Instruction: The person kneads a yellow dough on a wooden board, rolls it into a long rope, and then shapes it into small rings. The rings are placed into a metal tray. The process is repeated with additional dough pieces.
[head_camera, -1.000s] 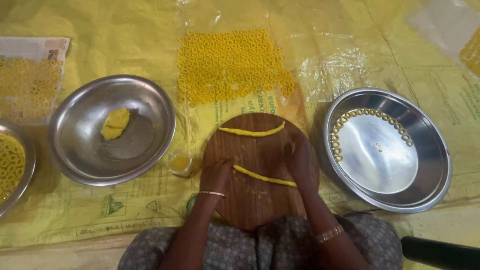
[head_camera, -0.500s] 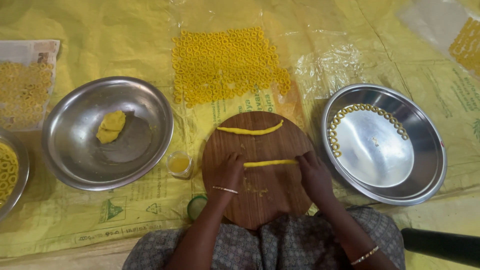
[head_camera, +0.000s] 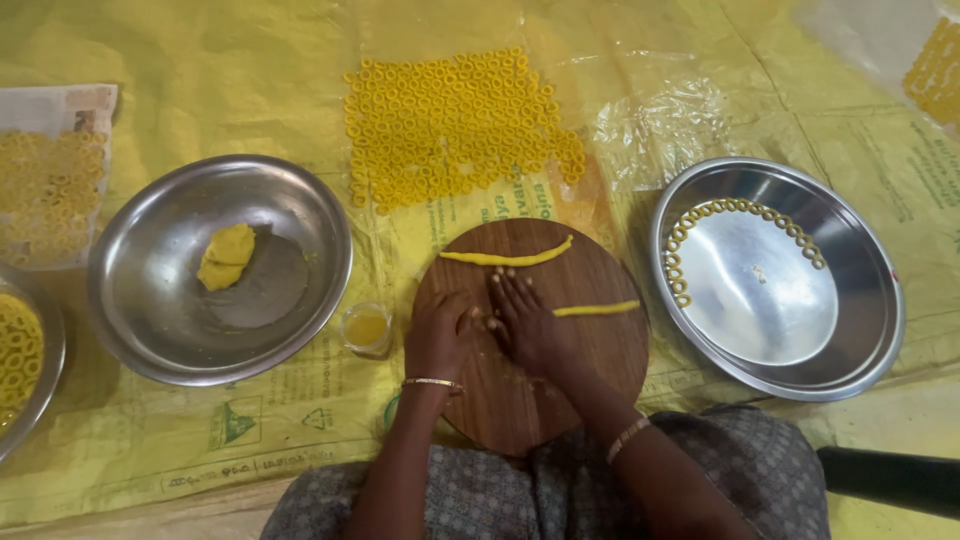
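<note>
At the far left, yellow dough rings (head_camera: 50, 195) are lying on a sheet, and beside them a steel bowl (head_camera: 150, 340) is holding a lump of yellow dough (head_camera: 226, 256). A small glass of oil (head_camera: 366, 328) is standing just left of the round wooden board (head_camera: 540, 400). The left hand (head_camera: 438, 335) is resting on the board with fingers curled loosely, gripping nothing visible. The right hand (head_camera: 527, 322) is lying flat and open, pressing on one end of a dough rope (head_camera: 597, 309). A second rope (head_camera: 506, 257) is lying farther up. A steel plate (head_camera: 860, 330) at the right is carrying a curve of rings.
</note>
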